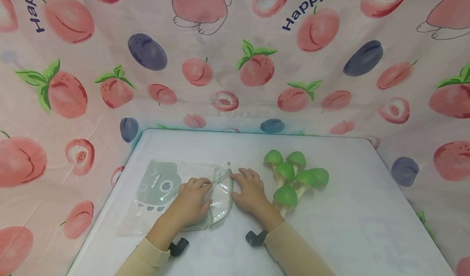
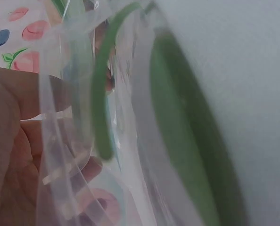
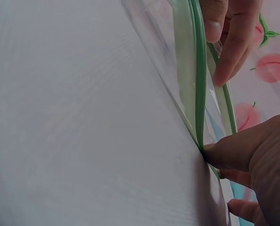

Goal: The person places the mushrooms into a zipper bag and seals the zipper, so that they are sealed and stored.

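A clear plastic zip bag (image 1: 222,200) with a green zip strip and a grey-green cartoon print lies on the white table, its mouth facing right and spread apart. My left hand (image 1: 192,202) holds one layer near the mouth; in the left wrist view its fingers (image 2: 29,96) show partly through the plastic. At the mouth's edge my right hand (image 1: 251,190) pinches the green strip (image 3: 200,84) between thumb and fingers, seen close up in the right wrist view. Just right of this hand sits a cluster of green-capped toy mushrooms (image 1: 285,196) with pale stems.
The white table (image 1: 367,227) ends at a back edge against a pink fruit-print cloth (image 1: 220,64), which also hangs at both sides. Black wrist-worn devices (image 1: 256,238) stick out at both cuffs, close over the tabletop.
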